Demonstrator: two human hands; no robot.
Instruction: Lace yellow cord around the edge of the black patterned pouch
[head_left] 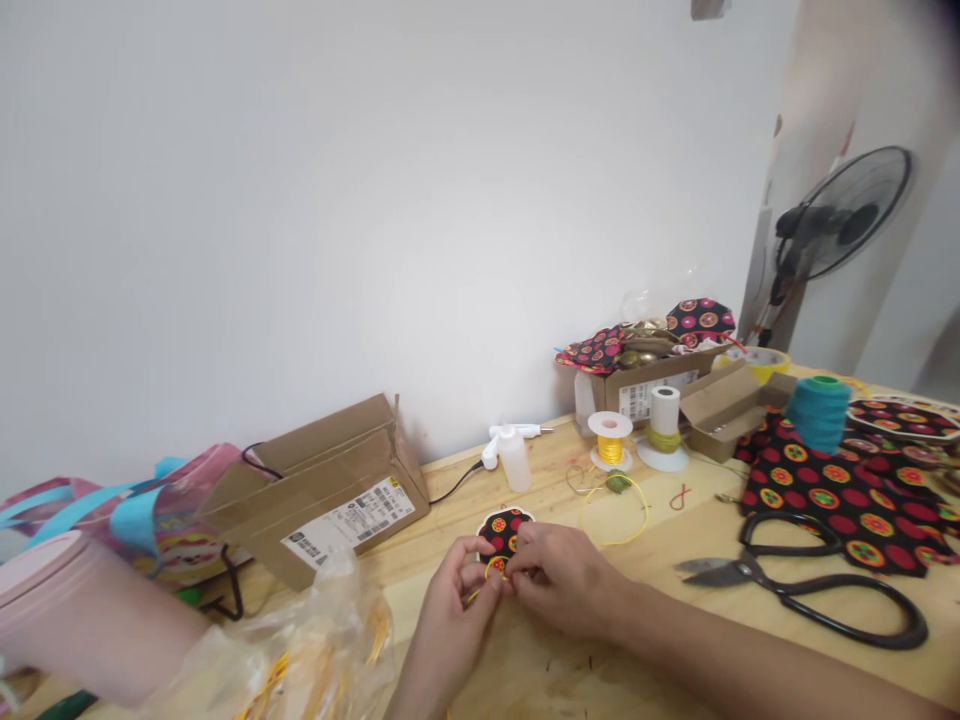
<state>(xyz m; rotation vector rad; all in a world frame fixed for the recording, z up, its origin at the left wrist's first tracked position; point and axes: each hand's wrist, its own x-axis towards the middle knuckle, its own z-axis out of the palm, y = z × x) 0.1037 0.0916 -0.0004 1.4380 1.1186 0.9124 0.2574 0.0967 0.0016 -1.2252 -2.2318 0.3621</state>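
My left hand pinches the lower left edge of a small rounded piece of patterned fabric, black with red and orange flower circles and a pale rim. From the other side, my right hand has its fingers closed at the right edge of that piece. Yellow cord shows at the fingertips along the lower edge. Whatever is between the right fingertips is hidden. Behind the right hand, a loop of yellow cord lies on the wooden table.
Black-handled scissors lie right, near patterned cloth and a teal thread cone. Behind stand a yellow spool, a white bottle and a filled box. Left are a cardboard box and a plastic bag.
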